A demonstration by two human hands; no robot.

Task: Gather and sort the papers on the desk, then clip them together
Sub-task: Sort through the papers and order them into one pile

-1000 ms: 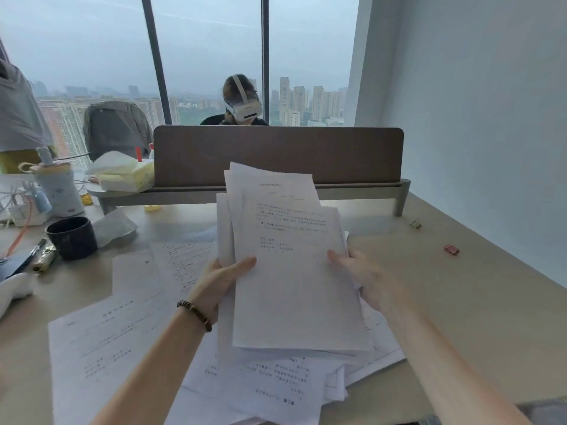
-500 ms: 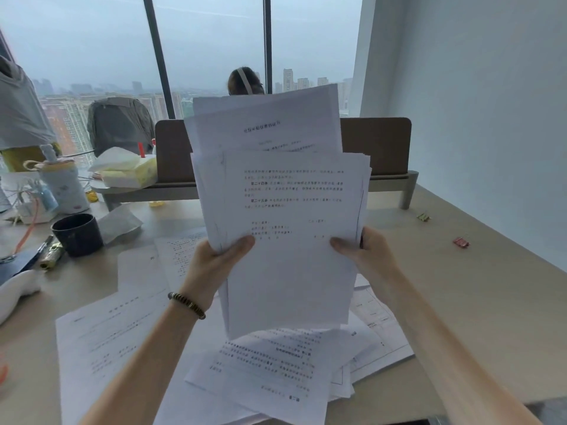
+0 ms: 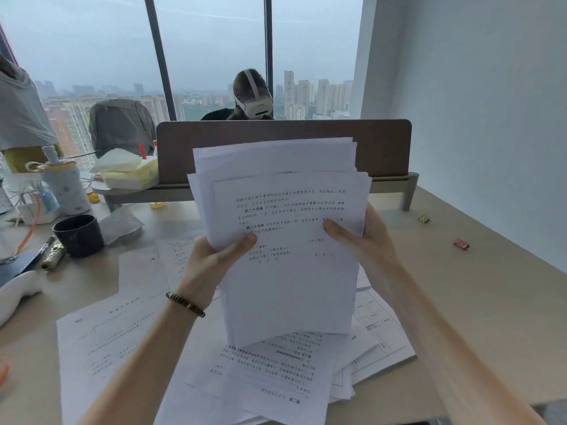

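Upright between two bare hands, a loose stack of printed papers (image 3: 285, 240) is held above a beige desk (image 3: 478, 302), its lower edge hanging just over the sheets still lying there. The stack looks light but floppy — thin office paper, uneven at the top, with several sheets riding higher than the front page and the corners not squared. Sheets like these would likely slide against one another, so the sensible hold seems to be where it is now: both long side edges, about mid-height, with pressure inward.

The left hand (image 3: 211, 262), a beaded bracelet (image 3: 185, 304) on its wrist, is curled around the stack's left edge, thumb pressed across the front page and fingers hidden behind. The right hand (image 3: 365, 237) mirrors it on the right edge, thumb flat over the printed text and the fingers wrapped behind the paper. Neither hand is spread; both are pinching the stack.

Below, more loose sheets (image 3: 276, 372) lie fanned and overlapping on the desk, some turned the opposite way, so gathering seems only partly done. Two small binder clips wait well apart from the papers toward the right side of the desk — a yellowish clip (image 3: 424, 218) farther back and a red clip (image 3: 461, 243) nearer. A dark cup (image 3: 79, 235) stands at the left, clear of the papers.
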